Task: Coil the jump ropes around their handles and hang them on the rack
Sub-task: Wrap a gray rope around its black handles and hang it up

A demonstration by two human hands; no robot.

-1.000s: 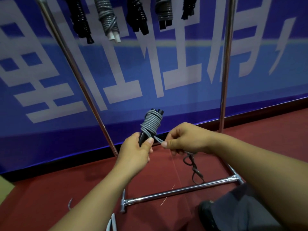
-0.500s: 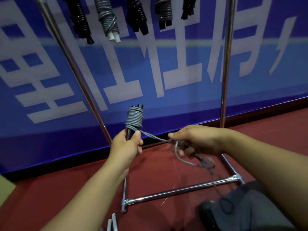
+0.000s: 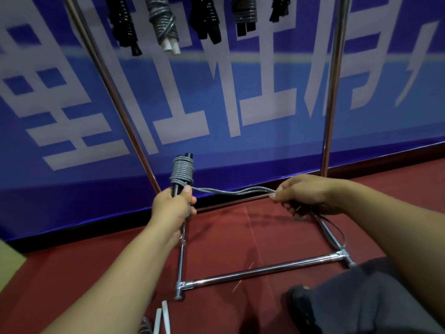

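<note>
Our left fingers (image 3: 186,197) grip two black handles (image 3: 182,175) upright, grey rope (image 3: 182,170) coiled tight round their tops. Our right fingers (image 3: 280,192) pinch the doubled free strand, now drawn out straight and farther from the left hand (image 3: 172,207) than half a second ago; the right hand (image 3: 304,195) has moved right. Five coiled bundles (image 3: 163,22) hang on the rack (image 3: 260,273) above.
</note>
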